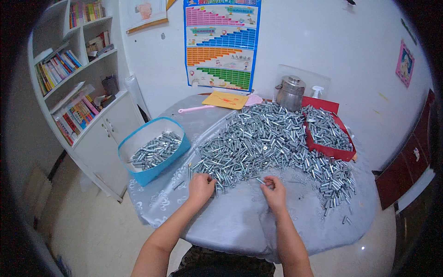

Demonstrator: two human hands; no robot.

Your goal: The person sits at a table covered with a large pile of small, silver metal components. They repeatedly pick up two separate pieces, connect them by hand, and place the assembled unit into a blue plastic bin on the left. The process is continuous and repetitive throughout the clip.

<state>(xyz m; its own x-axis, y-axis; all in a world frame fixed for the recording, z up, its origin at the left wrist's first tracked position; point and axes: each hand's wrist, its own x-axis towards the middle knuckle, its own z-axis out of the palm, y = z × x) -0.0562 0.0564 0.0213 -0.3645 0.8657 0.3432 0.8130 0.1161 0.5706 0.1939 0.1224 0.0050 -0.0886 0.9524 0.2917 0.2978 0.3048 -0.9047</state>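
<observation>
A wide heap of short silvery metal tubes (258, 138) spreads over the table. My right hand (275, 193), at the heap's near edge, pinches one metal tube (261, 181) between thumb and fingers. To its left, my left hand (200, 188) rests at the near left edge of the heap, its fingers curled together; what they hold, if anything, is hidden. Beyond it on the left stands a blue-rimmed white bin (177, 154), partly filled with the same tubes. A red box (330, 151) full of tubes sits in the heap on the right.
A grey patterned cloth (221, 231) covers the table. At the back are a yellow envelope (224, 99), a pink fly swatter (196, 109), a metal pot (290, 94) and a white spray bottle (317, 92). A white bookshelf (104, 134) stands left of the table.
</observation>
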